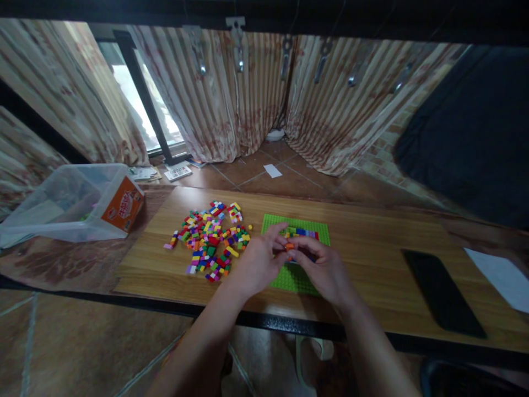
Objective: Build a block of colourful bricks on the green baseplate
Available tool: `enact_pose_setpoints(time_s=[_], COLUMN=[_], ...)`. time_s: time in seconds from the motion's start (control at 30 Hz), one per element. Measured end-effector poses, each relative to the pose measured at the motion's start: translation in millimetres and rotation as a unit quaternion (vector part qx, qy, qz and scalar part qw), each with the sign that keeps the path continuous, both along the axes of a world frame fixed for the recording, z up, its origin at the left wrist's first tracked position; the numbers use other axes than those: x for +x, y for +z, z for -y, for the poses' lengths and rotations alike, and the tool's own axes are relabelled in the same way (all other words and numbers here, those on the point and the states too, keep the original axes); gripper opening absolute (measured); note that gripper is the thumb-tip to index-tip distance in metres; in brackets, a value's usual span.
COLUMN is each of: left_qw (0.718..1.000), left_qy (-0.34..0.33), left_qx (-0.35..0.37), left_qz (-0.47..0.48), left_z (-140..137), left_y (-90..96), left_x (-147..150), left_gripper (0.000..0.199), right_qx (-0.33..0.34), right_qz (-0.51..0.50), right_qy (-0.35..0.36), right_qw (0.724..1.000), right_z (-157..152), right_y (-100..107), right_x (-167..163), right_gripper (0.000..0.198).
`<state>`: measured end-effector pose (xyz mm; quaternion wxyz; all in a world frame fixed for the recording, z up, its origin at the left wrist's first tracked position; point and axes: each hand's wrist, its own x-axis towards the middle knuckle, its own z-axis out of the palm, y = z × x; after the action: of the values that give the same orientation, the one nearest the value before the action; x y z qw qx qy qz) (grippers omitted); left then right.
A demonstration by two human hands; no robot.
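Note:
A green baseplate (276, 224) lies on the wooden table (372, 248), with a short row of coloured bricks (303, 232) stuck on its far side. Over the plate's middle my left hand (258, 261) and my right hand (324, 270) meet, fingertips together on a small orange brick (290, 247). Which hand bears the brick I cannot tell; both pinch it. A loose pile of many small coloured bricks (209, 238) spreads on the table just left of my left hand.
A clear plastic bin (61, 201) with an orange box (123, 205) stands at the far left. A black phone (440, 292) and a white sheet (502, 275) lie at the right. Curtains (231, 94) hang behind, over a tiled floor.

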<state>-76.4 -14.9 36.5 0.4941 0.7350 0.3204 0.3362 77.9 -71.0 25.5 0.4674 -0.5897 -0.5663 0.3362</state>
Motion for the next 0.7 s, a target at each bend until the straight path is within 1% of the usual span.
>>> enact_pose_setpoints(time_s=[0.1, 0.17, 0.3, 0.37, 0.43, 0.53, 0.7], left_qw=[1.000, 1.000, 0.999, 0.997, 0.996, 0.993, 0.991], left_qy=[-0.001, 0.006, 0.014, 0.019, 0.024, 0.025, 0.014], left_qx=[0.003, 0.011, 0.031, 0.036, 0.039, 0.042, 0.059], left_qz=[-0.001, -0.007, -0.040, -0.060, -0.081, -0.103, -0.123], left_z=[0.6, -0.2, -2.5, -3.1, -3.3, -3.5, -4.6], left_y=[-3.1, -5.7, -7.0, -5.3, -3.3, -1.8, -1.8], left_x=[3.7, 4.9, 3.9, 2.7, 1.8, 1.6, 1.8], left_gripper=[0.052, 0.048, 0.038, 0.033, 0.030, 0.027, 0.023], right_qx=[0.001, 0.006, 0.010, 0.012, 0.014, 0.010, 0.010], right_qz=[-0.016, -0.014, 0.019, 0.060, 0.107, 0.139, 0.155], right_qy=[0.005, -0.013, -0.107, -0.153, -0.177, -0.171, -0.134], right_qw=[1.000, 1.000, 0.994, 0.986, 0.978, 0.975, 0.979], right_z=[1.3, 2.1, 2.8, 2.5, 1.8, 0.0, -4.2], right_y=[-3.8, -5.9, -8.0, -8.3, -9.0, -11.3, -16.8], right_x=[6.7, 13.4, 34.2, 46.2, 56.1, 63.0, 59.5], right_gripper=[0.020, 0.022, 0.028, 0.029, 0.030, 0.030, 0.029])
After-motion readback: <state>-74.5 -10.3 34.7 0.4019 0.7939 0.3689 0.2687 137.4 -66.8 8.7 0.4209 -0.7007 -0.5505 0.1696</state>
